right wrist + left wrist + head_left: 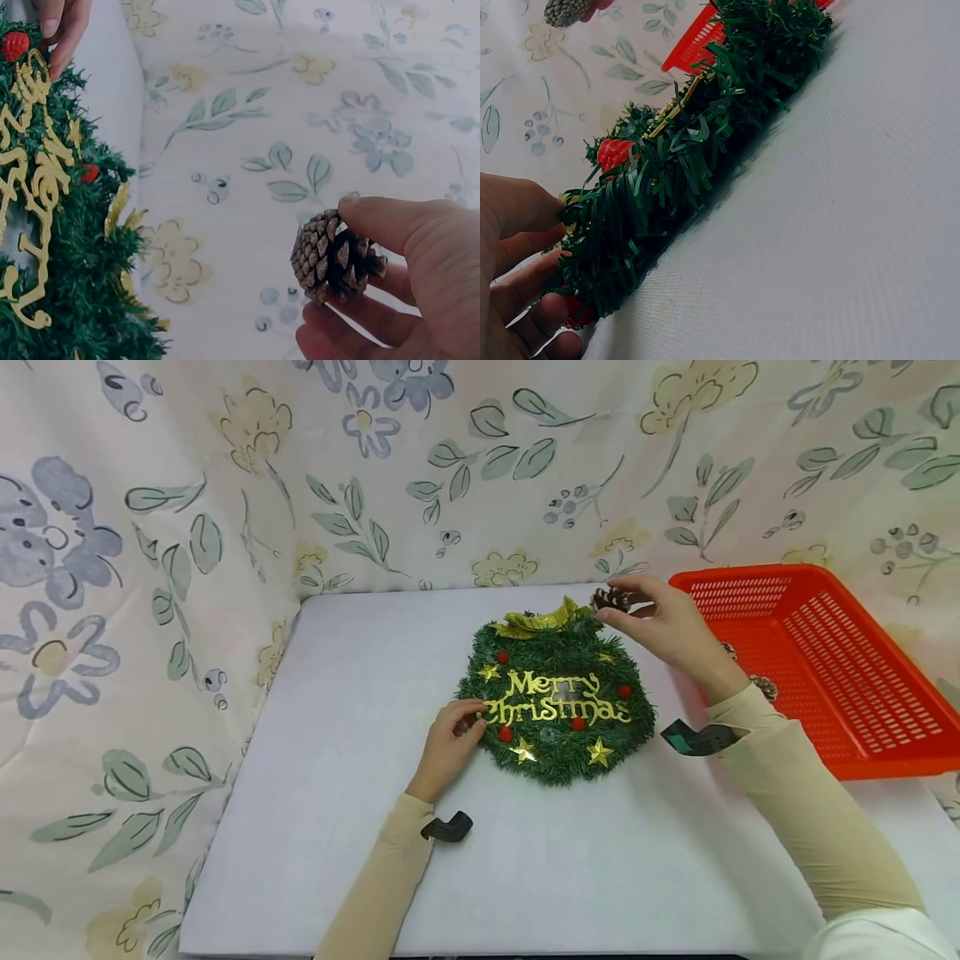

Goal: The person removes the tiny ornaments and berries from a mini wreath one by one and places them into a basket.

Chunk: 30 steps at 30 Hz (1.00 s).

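A green tinsel Christmas wreath (555, 772) lies on the white table, with gold "Merry Christmas" lettering (570, 710), gold stars, red berries and a gold ribbon bow (542, 623) at its far edge. At the wreath's left edge, my left hand (450, 739) pinches the greenery between thumb and fingers; the left wrist view shows the fingertips (551, 307) partly among the strands. My right hand (667, 627) holds a brown pine cone (334, 259) between thumb and fingers, above the wreath's far right side near the bow.
To the right stands a red plastic basket (847, 677) with slotted walls. Inside it, near its left side, lie pine cones (765, 687), partly hidden by my right arm. A floral cloth (450, 518) hangs behind and at the left of the table (352, 710).
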Each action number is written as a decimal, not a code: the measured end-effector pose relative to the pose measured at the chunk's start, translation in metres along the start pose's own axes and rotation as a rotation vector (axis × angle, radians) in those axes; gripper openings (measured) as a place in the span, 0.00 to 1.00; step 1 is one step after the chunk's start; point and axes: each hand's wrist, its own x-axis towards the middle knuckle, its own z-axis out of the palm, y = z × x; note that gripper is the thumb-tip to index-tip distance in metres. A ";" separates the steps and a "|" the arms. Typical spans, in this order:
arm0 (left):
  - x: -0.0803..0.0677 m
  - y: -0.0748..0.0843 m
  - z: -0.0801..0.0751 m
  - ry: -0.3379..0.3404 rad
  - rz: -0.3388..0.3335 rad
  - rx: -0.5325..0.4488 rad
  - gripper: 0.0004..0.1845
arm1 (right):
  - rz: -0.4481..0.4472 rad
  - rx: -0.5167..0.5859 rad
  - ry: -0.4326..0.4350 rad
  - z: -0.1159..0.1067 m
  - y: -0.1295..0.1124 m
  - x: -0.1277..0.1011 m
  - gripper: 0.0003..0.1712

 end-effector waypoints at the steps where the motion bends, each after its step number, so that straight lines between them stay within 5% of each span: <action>1: 0.000 0.000 0.000 0.002 0.001 -0.002 0.14 | 0.000 0.000 0.003 -0.001 0.000 0.000 0.36; 13: 0.000 0.003 0.001 0.009 -0.007 -0.020 0.16 | 0.038 -0.013 0.097 -0.024 0.006 -0.014 0.34; 22: -0.008 0.039 -0.008 0.002 -0.006 -0.049 0.15 | 0.040 -0.014 0.131 -0.039 0.018 -0.022 0.32; 30: -0.008 0.039 -0.007 -0.001 -0.012 -0.066 0.15 | 0.120 0.020 0.147 -0.054 0.025 -0.030 0.33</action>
